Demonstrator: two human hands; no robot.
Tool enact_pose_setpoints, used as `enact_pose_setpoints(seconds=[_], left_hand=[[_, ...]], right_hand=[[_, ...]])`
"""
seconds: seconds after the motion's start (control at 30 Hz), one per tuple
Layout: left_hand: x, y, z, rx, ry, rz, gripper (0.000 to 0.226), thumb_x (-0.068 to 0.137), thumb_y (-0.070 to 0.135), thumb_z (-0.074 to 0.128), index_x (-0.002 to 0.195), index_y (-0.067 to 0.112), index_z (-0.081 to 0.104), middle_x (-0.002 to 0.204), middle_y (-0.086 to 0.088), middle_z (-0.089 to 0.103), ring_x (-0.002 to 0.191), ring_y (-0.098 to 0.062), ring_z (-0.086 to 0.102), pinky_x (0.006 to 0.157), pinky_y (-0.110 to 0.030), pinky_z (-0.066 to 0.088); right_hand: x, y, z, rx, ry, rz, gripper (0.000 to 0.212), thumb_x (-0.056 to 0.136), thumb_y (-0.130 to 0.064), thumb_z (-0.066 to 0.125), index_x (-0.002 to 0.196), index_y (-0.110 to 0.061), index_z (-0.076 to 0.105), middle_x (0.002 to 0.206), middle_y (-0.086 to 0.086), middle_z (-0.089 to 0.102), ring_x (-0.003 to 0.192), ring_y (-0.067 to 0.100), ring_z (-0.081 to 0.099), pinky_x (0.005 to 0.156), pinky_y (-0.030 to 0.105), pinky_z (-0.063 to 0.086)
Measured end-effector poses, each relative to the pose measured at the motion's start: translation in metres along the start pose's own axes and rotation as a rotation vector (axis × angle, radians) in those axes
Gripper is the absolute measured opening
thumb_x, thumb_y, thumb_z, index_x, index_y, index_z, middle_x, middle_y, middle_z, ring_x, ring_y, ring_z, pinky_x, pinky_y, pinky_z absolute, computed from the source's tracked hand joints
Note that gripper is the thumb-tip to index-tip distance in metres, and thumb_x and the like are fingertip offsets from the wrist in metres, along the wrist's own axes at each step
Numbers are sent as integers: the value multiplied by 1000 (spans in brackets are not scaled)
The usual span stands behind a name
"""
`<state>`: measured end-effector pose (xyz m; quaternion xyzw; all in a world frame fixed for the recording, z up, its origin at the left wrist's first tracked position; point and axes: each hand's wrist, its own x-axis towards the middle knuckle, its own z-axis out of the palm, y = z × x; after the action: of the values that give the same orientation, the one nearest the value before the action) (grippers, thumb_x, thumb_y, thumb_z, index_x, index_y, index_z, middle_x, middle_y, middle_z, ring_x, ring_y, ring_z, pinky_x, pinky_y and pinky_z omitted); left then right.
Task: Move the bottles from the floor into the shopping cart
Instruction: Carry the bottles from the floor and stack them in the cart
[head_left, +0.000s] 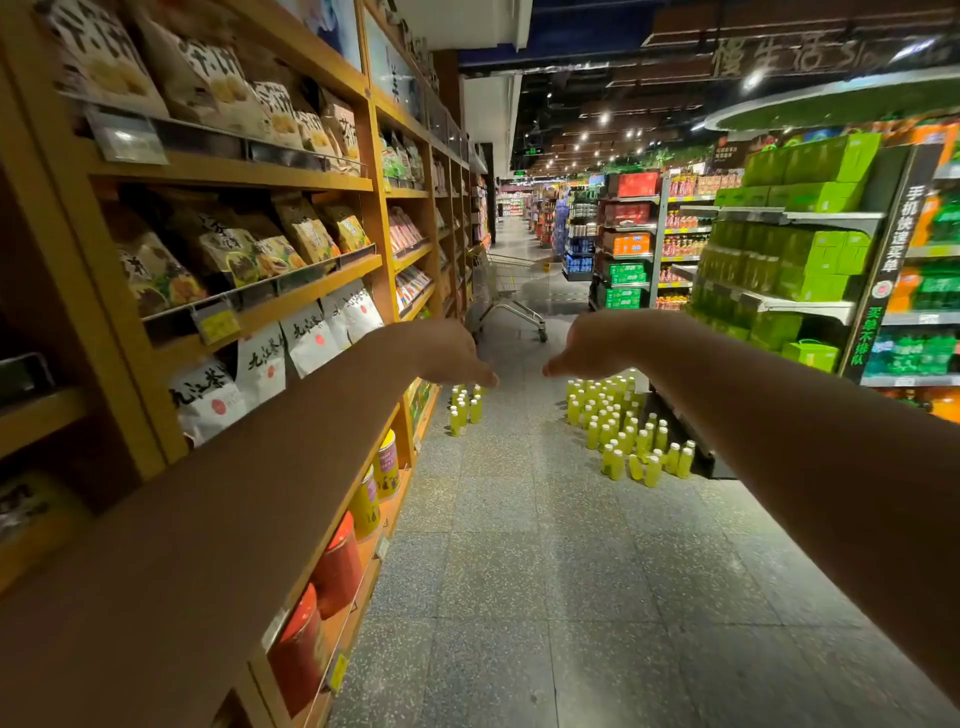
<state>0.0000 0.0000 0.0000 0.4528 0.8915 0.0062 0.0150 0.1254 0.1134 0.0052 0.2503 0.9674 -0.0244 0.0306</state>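
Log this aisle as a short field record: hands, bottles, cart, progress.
place: supermarket aisle with a speckled grey floor
left hand: stretched forward, fingers straight, holds nothing
right hand: stretched forward, fingers straight, holds nothing
small bottle group: green bottles with white caps on the floor beside the wooden shelf
large bottle group: the same bottles, on the floor at the foot of the green-box shelving
shopping cart: farther down the aisle, beyond both groups; contents too distant to tell
progress: no bottle in hand

L grip (451, 354), R grip (583, 347) outstretched; bottles (609, 423) on floor (519, 551).
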Motion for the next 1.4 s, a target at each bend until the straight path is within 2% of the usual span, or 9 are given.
enact_pose_setpoints(seconds=[0.1,0.2,0.3,0.4,0.6,0.77,0.93,1.1,1.4], left_hand=[[12,11,6,-32,-31,-3,50,92,50,52,122,11,60,119,-7,59,108,-22,54,83,-29,42],[30,18,10,-21,-41,5,49,92,51,52,118,10,62,111,-6,60,100,-20,55,81,-30,42],[53,19,13,-24,-39,10,48,92,50,52,113,9,64,93,-3,60,89,-18,55,76,-30,43],[83,13,18,-10,-40,12,45,92,50,52,111,10,65,77,4,53,82,-16,53,73,-28,42],[162,-17,24,-14,-57,50,47,92,49,53,119,11,63,100,-2,59,93,-18,55,79,-29,45],[236,-59,8,8,-38,90,47,92,49,52,117,12,64,107,-5,62,93,-18,56,77,-29,44],[307,-100,5,9,-33,114,45,91,50,53,110,12,66,102,-5,64,94,-20,59,77,-31,47],[370,-129,20,-7,-64,129,44,91,49,54,110,11,66,103,-5,66,94,-19,60,75,-29,46],[502,-139,32,-15,-68,121,43,89,52,56,108,14,66,100,-4,64,93,-20,59,77,-32,49]], right_hand=[[4,18,4,35,1,-8,47,102,-40,38,122,-1,54,120,18,59,104,25,58,82,27,38],[16,28,7,39,-21,-18,44,103,-36,37,126,0,51,120,17,58,109,27,57,77,25,37],[34,35,8,28,-7,-18,40,104,-28,35,127,2,49,122,19,56,113,29,57,76,27,46],[62,43,13,-23,-13,-33,39,104,-25,35,129,2,48,122,18,55,113,30,57,61,22,41],[150,55,16,-84,-42,9,40,104,-30,34,133,-4,48,123,17,58,114,29,57,91,32,45],[247,52,10,-30,-21,86,46,101,-41,39,123,-4,55,84,6,57,86,20,56,76,28,41],[328,46,10,2,10,120,49,99,-44,40,131,-9,52,124,13,59,111,26,56,82,29,40],[394,50,15,10,12,144,49,99,-41,42,139,-12,46,126,13,57,112,27,56,84,30,41],[531,100,29,50,35,191,49,95,-44,48,125,-6,55,117,13,62,99,24,57,80,31,42]])
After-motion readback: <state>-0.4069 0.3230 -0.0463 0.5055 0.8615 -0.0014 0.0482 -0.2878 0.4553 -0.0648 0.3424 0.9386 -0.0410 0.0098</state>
